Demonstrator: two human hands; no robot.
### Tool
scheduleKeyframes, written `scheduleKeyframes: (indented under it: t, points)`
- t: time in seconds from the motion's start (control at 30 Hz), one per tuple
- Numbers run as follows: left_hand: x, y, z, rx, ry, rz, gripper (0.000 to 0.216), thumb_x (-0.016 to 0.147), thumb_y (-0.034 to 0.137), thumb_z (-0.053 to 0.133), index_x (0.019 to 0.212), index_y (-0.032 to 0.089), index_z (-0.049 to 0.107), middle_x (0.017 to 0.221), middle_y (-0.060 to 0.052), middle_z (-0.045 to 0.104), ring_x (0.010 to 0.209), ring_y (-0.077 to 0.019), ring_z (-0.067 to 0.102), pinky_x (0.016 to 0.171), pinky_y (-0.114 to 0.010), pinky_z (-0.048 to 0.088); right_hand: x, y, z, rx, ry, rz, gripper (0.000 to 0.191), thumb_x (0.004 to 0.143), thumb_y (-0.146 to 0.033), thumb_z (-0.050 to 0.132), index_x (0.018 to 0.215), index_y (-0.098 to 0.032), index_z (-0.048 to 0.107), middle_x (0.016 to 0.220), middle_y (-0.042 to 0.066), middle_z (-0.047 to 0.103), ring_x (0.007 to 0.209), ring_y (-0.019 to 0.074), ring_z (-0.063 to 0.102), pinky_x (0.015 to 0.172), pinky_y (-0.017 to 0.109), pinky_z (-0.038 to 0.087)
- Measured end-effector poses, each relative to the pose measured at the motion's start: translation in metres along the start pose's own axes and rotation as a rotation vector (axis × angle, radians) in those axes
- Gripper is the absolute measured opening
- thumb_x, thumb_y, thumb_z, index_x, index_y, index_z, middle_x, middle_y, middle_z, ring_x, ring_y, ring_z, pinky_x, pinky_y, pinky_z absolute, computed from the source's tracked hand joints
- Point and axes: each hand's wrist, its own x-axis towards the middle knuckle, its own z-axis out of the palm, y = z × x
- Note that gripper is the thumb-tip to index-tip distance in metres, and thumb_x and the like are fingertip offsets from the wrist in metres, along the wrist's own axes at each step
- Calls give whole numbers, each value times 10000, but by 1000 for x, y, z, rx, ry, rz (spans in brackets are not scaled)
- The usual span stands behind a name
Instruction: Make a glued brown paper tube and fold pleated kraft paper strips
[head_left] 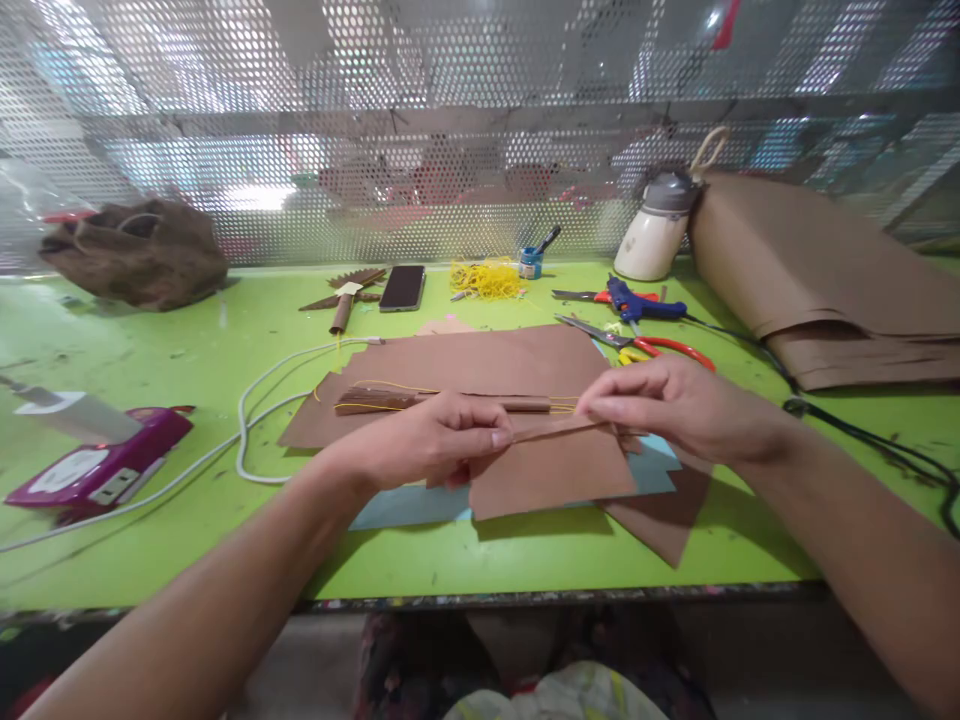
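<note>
Arms [247, 570] stretched over green worktop [450, 562], left hand [442, 435] and right hand [675, 410] pinching brown paper [551, 475], at its top edge

Remotely, I log a craft workshop: flecked green desk [255, 318], glue gun [637, 301], scissors [606, 338], cut brown paper [553, 478], perforated screen [450, 150].

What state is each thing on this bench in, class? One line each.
Brown sheet: held between both hands
Left hand: pinching it
Right hand: pinching it
Phone: flat, screen dark
Front scissors: lying, opening unclear
Glue gun: on its side
Blue jar: upright, dark-handled tool leaning inside
White bottle: upright
White cable: loosely looped
White charger: apparently plugged into purple power strip
Yellow shreds: heaped
Brown bundle: crumpled
Large wrapping paper: folded over
</note>
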Motion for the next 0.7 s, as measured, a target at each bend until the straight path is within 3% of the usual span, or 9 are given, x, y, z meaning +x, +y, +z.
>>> scheduleKeyframes:
  t: [0.1, 0.2, 0.27, 0.4, 0.5, 0.57, 0.7]
  points:
    - [0, 0, 3, -115, -18, 12, 317, 875, 464, 522, 852, 150, 549, 578, 56, 430, 474, -62, 398, 442, -195, 275, 1, 5, -1, 136, 104, -55, 295, 839, -424, 613, 1019, -200, 683, 845, 58, 688, 738, 164, 643, 625, 257, 501]
    - [2, 0, 11, -268, -83, 46, 254, 883, 404, 537, 900, 150, 547, 591, 58, 450, 477, -61, 411, 488, -201, 326, 1, 4, 6, 120, 63, -83, 345, 772, -358, 706, 1086, -218, 675, 971, 66, 693, 844, 183, 652, 670, 250, 510]
    - [4, -1, 17, -324, -114, 60, 221, 892, 372, 534, 876, 152, 549, 624, 52, 470, 500, -62, 442, 543, -210, 377, 1, 2, 14, 113, -5, -121, 321, 748, -324, 734, 1046, -211, 697, 983, 67, 689, 851, 181, 648, 671, 245, 511]
    - [8, -1, 27, -375, -194, 84, 217, 897, 371, 532, 862, 159, 563, 691, 24, 543, 559, -81, 514, 601, -229, 439, 2, 2, 28, 183, -89, -342, 128, 762, -267, 724, 866, -193, 733, 893, 62, 677, 835, 176, 621, 727, 285, 504]
    - [10, 0, 29, -323, -292, 125, 288, 904, 420, 501, 941, 153, 601, 781, -38, 634, 641, -118, 576, 610, -245, 462, 1, 3, 32, 194, -46, -306, 87, 787, -251, 702, 844, -187, 710, 853, 52, 660, 789, 162, 615, 689, 279, 499]
    - [12, 0, 27, -227, -227, 150, 327, 884, 443, 524, 951, 142, 631, 820, -64, 660, 701, -138, 603, 625, -246, 468, 0, 4, 30, 191, 0, -242, 84, 809, -261, 680, 837, -183, 690, 800, 34, 650, 733, 142, 605, 653, 259, 490]
    - [11, 0, 18, -223, 153, 147, 322, 865, 436, 554, 918, 131, 643, 811, -47, 656, 743, -140, 607, 659, -238, 461, 0, 1, 27, 105, -43, -132, 124, 818, -284, 661, 800, -162, 654, 750, 12, 633, 687, 119, 572, 640, 235, 465]
